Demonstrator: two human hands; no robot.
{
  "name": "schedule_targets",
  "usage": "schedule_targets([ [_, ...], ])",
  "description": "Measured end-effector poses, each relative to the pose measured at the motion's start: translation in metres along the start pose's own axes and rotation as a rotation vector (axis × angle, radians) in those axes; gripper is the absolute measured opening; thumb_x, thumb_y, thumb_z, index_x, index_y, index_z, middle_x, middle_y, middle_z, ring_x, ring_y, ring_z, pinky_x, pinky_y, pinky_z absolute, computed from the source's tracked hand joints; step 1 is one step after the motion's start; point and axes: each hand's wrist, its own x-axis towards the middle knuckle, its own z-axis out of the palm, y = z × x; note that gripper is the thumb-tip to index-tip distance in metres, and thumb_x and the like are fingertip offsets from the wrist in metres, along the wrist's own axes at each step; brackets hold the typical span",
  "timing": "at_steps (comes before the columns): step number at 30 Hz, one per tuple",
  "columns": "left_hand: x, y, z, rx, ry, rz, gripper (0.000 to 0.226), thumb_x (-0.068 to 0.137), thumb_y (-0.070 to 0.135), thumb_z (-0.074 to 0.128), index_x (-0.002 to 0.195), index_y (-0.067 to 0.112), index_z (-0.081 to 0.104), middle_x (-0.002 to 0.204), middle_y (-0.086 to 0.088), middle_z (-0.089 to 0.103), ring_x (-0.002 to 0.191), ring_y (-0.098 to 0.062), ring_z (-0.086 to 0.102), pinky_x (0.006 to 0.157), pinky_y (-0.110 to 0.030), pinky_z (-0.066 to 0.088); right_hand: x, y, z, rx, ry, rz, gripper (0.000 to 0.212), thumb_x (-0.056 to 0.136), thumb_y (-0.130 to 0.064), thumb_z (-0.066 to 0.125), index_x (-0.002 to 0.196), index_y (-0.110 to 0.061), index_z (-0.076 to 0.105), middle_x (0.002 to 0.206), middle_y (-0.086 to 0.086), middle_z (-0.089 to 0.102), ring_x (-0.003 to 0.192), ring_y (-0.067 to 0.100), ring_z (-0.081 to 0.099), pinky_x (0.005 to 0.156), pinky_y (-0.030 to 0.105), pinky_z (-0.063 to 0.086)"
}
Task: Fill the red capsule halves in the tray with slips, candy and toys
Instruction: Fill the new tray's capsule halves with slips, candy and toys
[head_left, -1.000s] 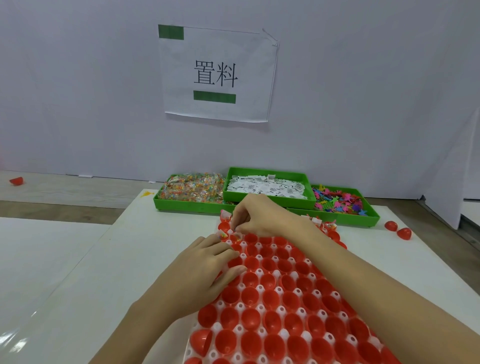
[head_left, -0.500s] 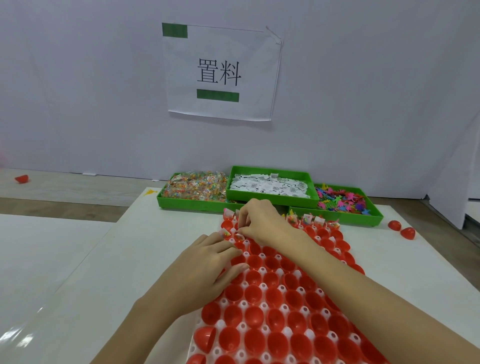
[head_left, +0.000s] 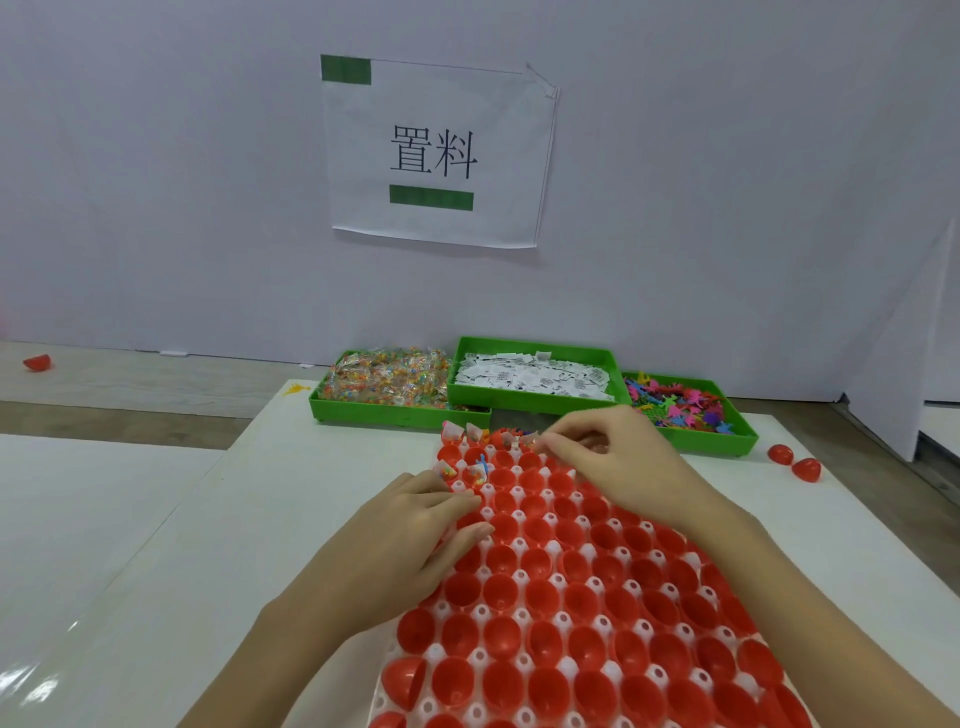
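A white tray (head_left: 381, 699) lies on the table before me, with several rows of red capsule halves (head_left: 545, 639) in it, most of them bare inside. A few halves at the far left corner (head_left: 470, 472) hold candy packets and small toys. My left hand (head_left: 410, 540) rests flat on the tray's left side with its fingers straight. My right hand (head_left: 597, 457) hovers over the far row, its fingers curled and its thumb and forefinger pinching a small piece that I cannot make out.
Three green bins stand behind the tray: candy packets (head_left: 387, 376), white slips (head_left: 530, 374) and coloured plastic toys (head_left: 675, 402). Two loose red halves (head_left: 781, 454) lie at the right, another (head_left: 37, 362) on the floor far left. A paper sign (head_left: 436, 150) hangs on the wall.
My right hand has moved to the right along the far row, uncovering filled halves at the far left corner. My left hand has stayed on the tray's left side.
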Motion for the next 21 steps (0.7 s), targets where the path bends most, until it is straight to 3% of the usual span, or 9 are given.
schedule_targets([
  [6, 0.000, 0.000, -0.003, -0.002, 0.039, -0.019, 0.053, 0.106, 0.052, 0.030, 0.121, 0.025, 0.074, 0.109, 0.015, 0.075, 0.106, -0.006, 0.059, 0.097, -0.018, 0.037, -0.047, 0.023, -0.015, 0.280, 0.125, 0.069, 0.021, 0.100, -0.018, 0.062, 0.093, -0.025, 0.081, 0.084, -0.006, 0.078, 0.079, 0.009, 0.073, 0.068, 0.017, 0.056],
  [10, 0.001, 0.000, -0.006, 0.011, 0.127, -0.070, 0.047, 0.105, 0.043, 0.036, 0.115, 0.021, 0.076, 0.104, 0.013, 0.074, 0.099, -0.010, 0.063, 0.090, -0.022, 0.044, -0.056, 0.030, -0.015, 0.328, 0.187, 0.071, 0.023, 0.100, -0.015, 0.060, 0.092, -0.023, 0.080, 0.081, -0.002, 0.077, 0.074, 0.013, 0.073, 0.065, 0.020, 0.057],
  [12, 0.001, -0.001, -0.002, -0.026, 0.188, -0.150, 0.043, 0.105, 0.039, 0.037, 0.113, 0.020, 0.075, 0.104, 0.012, 0.074, 0.099, -0.011, 0.063, 0.090, -0.028, 0.048, -0.056, 0.032, -0.014, 0.334, 0.186, 0.063, 0.023, 0.101, -0.014, 0.060, 0.092, -0.023, 0.080, 0.080, -0.001, 0.076, 0.071, 0.014, 0.072, 0.064, 0.021, 0.057],
  [15, 0.003, -0.007, 0.009, -0.219, 0.342, -0.403, 0.023, 0.106, 0.020, 0.050, 0.110, 0.021, 0.072, 0.105, 0.012, 0.070, 0.103, -0.010, 0.060, 0.091, -0.030, 0.048, -0.055, 0.035, -0.012, 0.316, 0.207, 0.066, 0.023, 0.101, -0.013, 0.060, 0.092, -0.023, 0.079, 0.078, 0.000, 0.076, 0.068, 0.015, 0.072, 0.063, 0.023, 0.057],
  [18, 0.018, -0.025, 0.013, -0.266, 0.408, -0.613, 0.023, 0.102, 0.006, 0.055, 0.118, 0.016, 0.068, 0.116, 0.002, 0.067, 0.110, -0.021, 0.060, 0.095, -0.036, 0.049, -0.054, 0.037, -0.009, 0.332, 0.243, 0.067, 0.023, 0.100, -0.014, 0.060, 0.091, -0.023, 0.079, 0.076, 0.002, 0.075, 0.066, 0.018, 0.071, 0.062, 0.026, 0.057],
  [21, 0.043, -0.066, 0.009, -0.039, 0.241, -0.560, 0.045, 0.096, -0.007, 0.052, 0.140, 0.001, 0.054, 0.143, -0.016, 0.055, 0.133, -0.034, 0.048, 0.109, -0.044, 0.040, -0.053, 0.037, -0.009, 0.321, 0.275, 0.060, 0.023, 0.101, -0.017, 0.059, 0.091, -0.024, 0.078, 0.075, 0.001, 0.075, 0.065, 0.016, 0.071, 0.063, 0.019, 0.054],
])
